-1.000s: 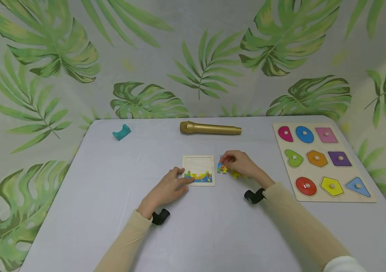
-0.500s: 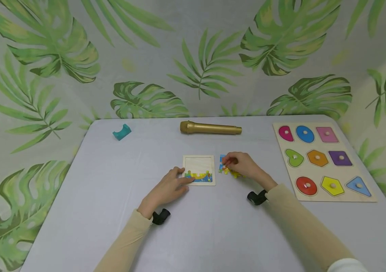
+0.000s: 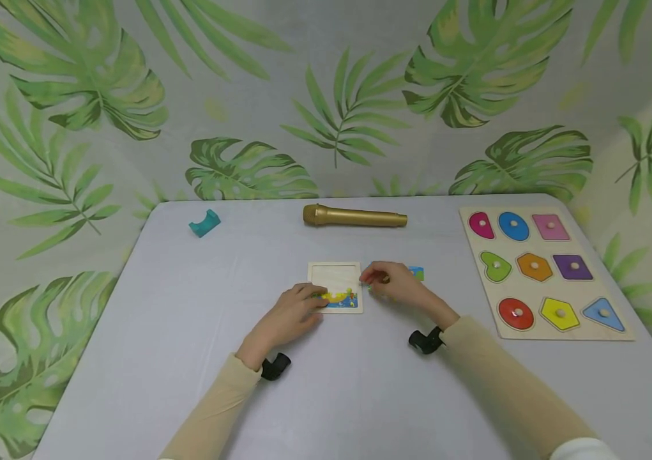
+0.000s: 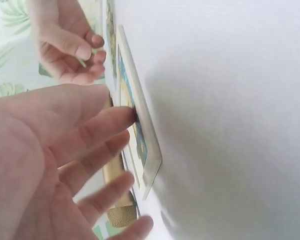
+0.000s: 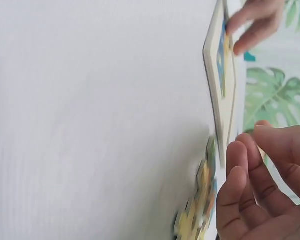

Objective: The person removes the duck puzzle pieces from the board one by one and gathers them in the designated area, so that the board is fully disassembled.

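A small wooden jigsaw tray (image 3: 336, 268) lies mid-table, with joined colourful pieces (image 3: 344, 299) along its near side. My left hand (image 3: 294, 313) reaches over its left edge. In the left wrist view, the index fingertip of that hand (image 4: 85, 145) meets the picture strip and the other fingers are spread. Right of the tray is my right hand (image 3: 400, 284), its thumb and fingers pinching a jigsaw piece (image 4: 81, 62), seen edge-on as a thin green sliver. Below this hand, several loose jigsaw pieces (image 5: 200, 200) lie on the table, mostly hidden from the head camera.
Behind the tray lies a gold microphone (image 3: 354, 217). A teal curved block (image 3: 205, 223) sits at the back left. On the right is a wooden board of knobbed shapes (image 3: 509, 281). One blue-green piece (image 3: 416, 273) shows just beyond my right hand.
My right hand has moved left to the tray's right edge, and a blue-green piece now shows behind it. My left fingers have shifted slightly over the tray's left edge.
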A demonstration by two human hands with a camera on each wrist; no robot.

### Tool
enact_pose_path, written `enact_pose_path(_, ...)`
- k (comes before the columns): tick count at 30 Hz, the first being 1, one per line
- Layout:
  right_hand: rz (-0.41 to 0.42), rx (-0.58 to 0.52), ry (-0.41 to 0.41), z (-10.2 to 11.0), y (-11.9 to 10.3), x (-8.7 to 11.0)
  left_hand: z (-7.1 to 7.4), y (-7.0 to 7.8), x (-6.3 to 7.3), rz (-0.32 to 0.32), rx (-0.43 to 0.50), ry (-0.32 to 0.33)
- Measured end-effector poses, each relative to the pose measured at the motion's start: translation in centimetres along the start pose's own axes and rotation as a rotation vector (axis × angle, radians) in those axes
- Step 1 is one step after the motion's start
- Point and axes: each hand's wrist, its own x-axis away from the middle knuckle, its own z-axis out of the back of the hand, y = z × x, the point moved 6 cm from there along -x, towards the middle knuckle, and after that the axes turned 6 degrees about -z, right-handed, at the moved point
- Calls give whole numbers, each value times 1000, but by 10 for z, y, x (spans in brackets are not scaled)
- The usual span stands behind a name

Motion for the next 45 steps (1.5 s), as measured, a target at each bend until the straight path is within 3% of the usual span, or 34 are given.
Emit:
enact_pose_path(8,74,10,-72,-23,-17,-6,-5,7,-4,-77,-23,-22)
enact_pose_path(16,108,140,-67,-32,-25,-7,-9,7,-4,-68,-13,-44)
enact_pose_path(25,120,16,-32,-31,-27,-6,-5,11,-4,-79,1,-25)
enact_pose_path(39,95,77,-37,-33,-23,-8,-7,9,-4,-73,4,-25)
enact_pose_path(45,43,-1,-20,-26,-16,-5,-7,9,-4,-68,14,-22)
